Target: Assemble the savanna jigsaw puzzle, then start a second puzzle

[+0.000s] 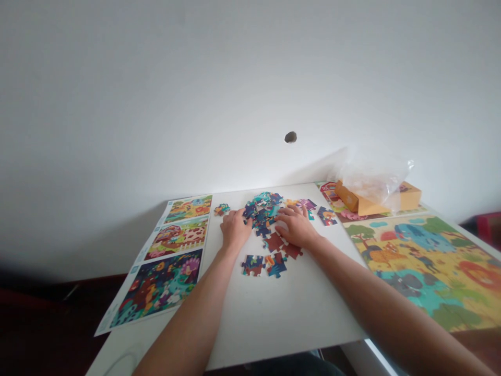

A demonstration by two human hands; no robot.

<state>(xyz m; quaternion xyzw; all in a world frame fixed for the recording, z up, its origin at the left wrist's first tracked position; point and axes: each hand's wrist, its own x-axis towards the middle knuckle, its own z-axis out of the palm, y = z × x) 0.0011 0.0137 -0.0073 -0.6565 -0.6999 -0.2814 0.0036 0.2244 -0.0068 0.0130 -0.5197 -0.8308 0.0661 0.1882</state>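
Observation:
A heap of loose jigsaw puzzle pieces (263, 204), mostly dark blue and teal, lies in the middle of the white table. My left hand (236, 230) rests at the heap's left edge, thumb and fingers apart against the outer pieces. Over the right side of the heap, my right hand (296, 225) lies with its fingers spread. Reddish-brown pieces (274, 242) stick out below that palm. Closer to me are two separate pieces, one dark with brown (253, 265) and one blue with orange (276, 264). Both hands partly cover the pieces under them.
A printed sheet with several pictures (168, 261) lies along the left. On the right are an assembled animal puzzle (426, 266) and an orange box (410, 196) with a clear plastic bag (376, 175). A white wall (235, 104) with a hole stands behind the table (274, 318).

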